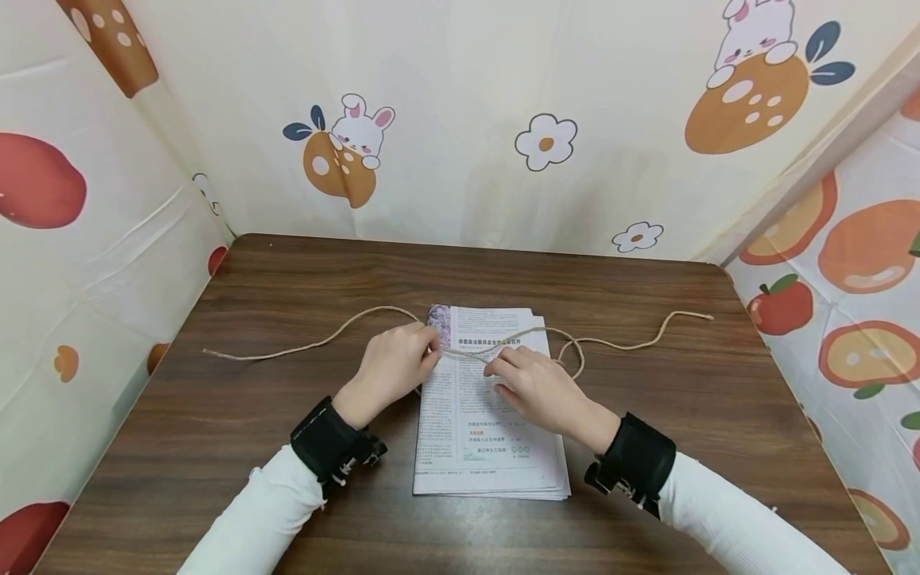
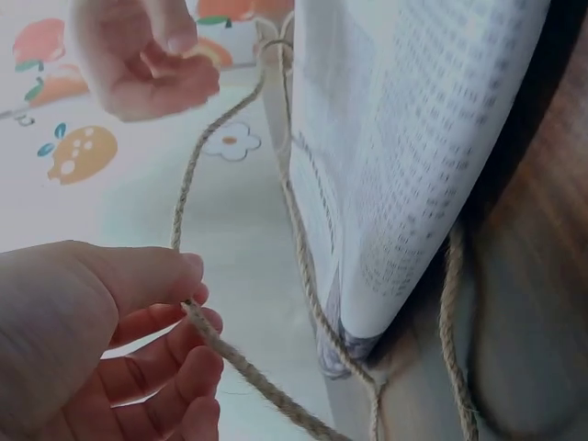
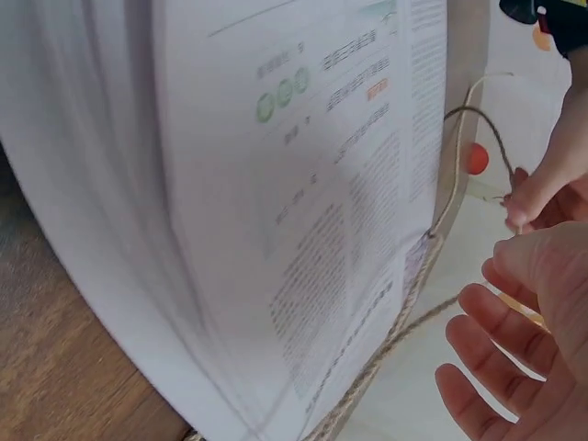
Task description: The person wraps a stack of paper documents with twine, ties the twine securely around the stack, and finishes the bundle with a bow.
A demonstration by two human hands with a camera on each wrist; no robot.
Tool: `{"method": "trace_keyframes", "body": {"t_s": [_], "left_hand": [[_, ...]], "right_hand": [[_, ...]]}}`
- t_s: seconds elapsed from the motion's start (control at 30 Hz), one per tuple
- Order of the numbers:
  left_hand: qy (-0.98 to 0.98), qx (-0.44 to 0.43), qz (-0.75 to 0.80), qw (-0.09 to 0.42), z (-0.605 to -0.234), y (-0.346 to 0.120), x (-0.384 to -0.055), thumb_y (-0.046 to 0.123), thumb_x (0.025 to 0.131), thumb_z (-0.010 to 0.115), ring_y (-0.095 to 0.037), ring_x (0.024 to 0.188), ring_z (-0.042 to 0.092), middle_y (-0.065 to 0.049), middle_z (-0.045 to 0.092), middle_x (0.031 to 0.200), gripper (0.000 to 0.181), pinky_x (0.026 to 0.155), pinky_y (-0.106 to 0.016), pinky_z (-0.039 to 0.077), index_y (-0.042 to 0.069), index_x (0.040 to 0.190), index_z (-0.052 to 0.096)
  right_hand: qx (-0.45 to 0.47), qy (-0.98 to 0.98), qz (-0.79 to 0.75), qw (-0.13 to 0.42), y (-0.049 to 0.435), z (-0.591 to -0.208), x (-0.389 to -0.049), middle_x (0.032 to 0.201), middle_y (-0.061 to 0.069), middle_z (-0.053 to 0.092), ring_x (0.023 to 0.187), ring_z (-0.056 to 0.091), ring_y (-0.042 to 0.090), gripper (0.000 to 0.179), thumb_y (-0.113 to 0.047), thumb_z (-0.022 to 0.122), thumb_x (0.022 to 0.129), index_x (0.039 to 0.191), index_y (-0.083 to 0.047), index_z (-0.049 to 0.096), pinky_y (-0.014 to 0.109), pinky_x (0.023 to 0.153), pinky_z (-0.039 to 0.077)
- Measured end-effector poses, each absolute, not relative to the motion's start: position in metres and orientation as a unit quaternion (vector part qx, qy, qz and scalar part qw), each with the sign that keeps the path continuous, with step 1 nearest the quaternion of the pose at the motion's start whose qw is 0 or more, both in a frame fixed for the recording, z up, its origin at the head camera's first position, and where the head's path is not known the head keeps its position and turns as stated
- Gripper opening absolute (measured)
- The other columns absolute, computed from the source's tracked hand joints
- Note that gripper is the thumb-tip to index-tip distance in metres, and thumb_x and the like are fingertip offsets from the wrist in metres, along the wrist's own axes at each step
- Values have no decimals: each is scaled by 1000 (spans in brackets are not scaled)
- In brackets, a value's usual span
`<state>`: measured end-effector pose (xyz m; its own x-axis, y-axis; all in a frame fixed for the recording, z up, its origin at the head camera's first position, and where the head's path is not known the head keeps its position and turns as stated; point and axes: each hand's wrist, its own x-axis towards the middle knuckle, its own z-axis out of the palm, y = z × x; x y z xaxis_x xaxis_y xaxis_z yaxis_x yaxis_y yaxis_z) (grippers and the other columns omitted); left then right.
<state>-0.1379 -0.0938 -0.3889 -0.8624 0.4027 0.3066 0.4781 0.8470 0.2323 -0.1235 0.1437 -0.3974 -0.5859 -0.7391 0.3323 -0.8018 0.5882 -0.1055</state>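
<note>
A length of beige twine (image 1: 477, 351) crosses the top of a stack of folded newspapers (image 1: 496, 471), its two strands close together at the middle. With thumb and fingertips my left hand (image 1: 399, 358) pinches one strand of the twine (image 2: 248, 369) above the stack's left edge; the left wrist view shows this grip closely. Over the right part of the stack hovers my right hand (image 1: 537, 385), its fingers (image 3: 491, 322) loosely bent beside the twine, with no strand seen in its hold. Another stretch of twine (image 2: 450, 322) runs beneath the papers.
One loose twine end (image 1: 251, 356) trails to the left on the brown wooden table (image 1: 302, 279). Right of the papers, the twine makes a small loop (image 1: 575, 351) and a second end (image 1: 690, 314) reaches right. Patterned curtains (image 1: 446, 120) enclose the table's back and sides.
</note>
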Motion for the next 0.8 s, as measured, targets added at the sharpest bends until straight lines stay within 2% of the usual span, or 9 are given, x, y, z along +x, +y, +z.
{"method": "trace_keyframes", "body": {"t_s": [0.17,0.47,0.63,0.8], "left_hand": [[-954,-214,-169,125,-389,-97,-147,16,82,66,-10,52,43,4,49,64,6,43,-23,31,14,77,63],[-962,-189,-177,91,-393,-102,-161,19,83,65,-11,51,45,2,53,67,6,42,-22,31,13,83,65],[-963,-180,-187,72,-396,-105,-169,20,84,65,-11,50,46,2,53,67,8,42,-23,31,12,84,65],[-965,-171,-190,57,-401,-108,-175,19,83,66,-11,51,47,2,55,69,7,44,-24,34,12,84,65]], "right_hand": [[449,-877,122,119,137,-394,-119,93,-1,58,85,59,16,18,-12,68,80,97,-13,61,30,72,49],[445,-886,105,73,111,-391,-130,96,2,60,90,59,17,19,-14,67,83,101,-12,63,31,78,49],[421,-903,72,52,94,-391,-140,98,5,60,87,59,19,22,-16,66,84,104,-8,63,30,74,49],[383,-921,52,57,82,-395,-150,95,8,60,81,58,22,23,-15,67,82,103,-5,62,32,70,49]]}}
